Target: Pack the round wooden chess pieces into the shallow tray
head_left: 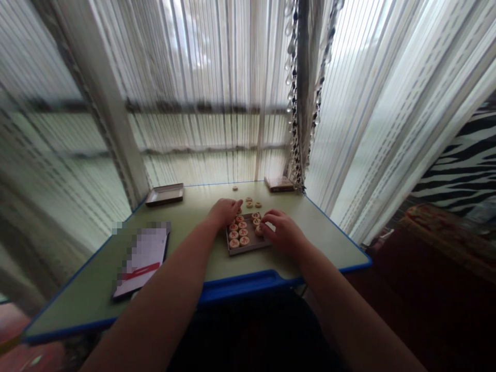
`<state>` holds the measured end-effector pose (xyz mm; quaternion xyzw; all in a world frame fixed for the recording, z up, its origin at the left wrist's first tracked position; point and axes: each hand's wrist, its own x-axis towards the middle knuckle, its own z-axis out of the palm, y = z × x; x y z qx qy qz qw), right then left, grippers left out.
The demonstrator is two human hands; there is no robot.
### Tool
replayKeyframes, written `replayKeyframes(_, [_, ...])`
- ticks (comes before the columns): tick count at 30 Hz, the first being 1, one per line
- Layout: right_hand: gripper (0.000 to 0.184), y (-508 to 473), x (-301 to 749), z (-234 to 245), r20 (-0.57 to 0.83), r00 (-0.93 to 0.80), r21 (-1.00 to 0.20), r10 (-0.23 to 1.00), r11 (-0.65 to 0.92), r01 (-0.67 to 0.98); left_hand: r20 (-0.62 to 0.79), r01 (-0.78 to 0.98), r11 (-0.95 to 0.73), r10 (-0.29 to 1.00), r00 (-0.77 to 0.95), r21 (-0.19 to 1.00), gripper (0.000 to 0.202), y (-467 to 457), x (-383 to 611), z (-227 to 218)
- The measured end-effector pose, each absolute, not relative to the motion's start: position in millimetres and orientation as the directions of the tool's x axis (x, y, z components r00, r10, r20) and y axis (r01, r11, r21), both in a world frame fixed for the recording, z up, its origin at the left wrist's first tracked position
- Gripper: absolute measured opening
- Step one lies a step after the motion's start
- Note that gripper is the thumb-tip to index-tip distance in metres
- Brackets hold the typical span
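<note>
A shallow open box sits on the table in front of me. On its left side are two columns of round Chinese chess pieces with red characters, and a few more pieces lie on its right side. My right hand reaches over the box's right edge, its fingertips closed on a Chinese chess piece inside. At the box's far left corner, my left hand has its fingers bent around another piece, partly hidden by them.
Several loose pieces lie beyond the box, with one piece near the far edge. An empty lid-like tray is at the back left and a closed box at the back right. A tablet-like device lies left. Curtains hang behind the table.
</note>
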<state>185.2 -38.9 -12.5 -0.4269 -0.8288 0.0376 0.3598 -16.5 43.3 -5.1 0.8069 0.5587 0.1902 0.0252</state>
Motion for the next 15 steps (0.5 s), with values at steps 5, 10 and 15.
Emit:
replayKeyframes(5, [0.012, -38, 185, -14, 0.568, -0.374, -0.382, 0.733, 0.638, 0.669, 0.265, 0.951, -0.264, 0.940, 0.215, 0.161, 0.043, 44, -23, -4])
replayKeyframes(10, [0.013, -38, 186, -13, 0.576, -0.373, -0.398, 0.728, 0.647, 0.650, 0.257, 0.945, -0.241, 0.949, 0.182, 0.222, 0.042, 45, -29, -4])
replayKeyframes(15, [0.013, -35, 187, -16, 0.576, -0.354, -0.409, 0.737, 0.634, 0.656, 0.249, 0.910, -0.239, 0.955, 0.158, 0.338, 0.028, 50, -31, -7])
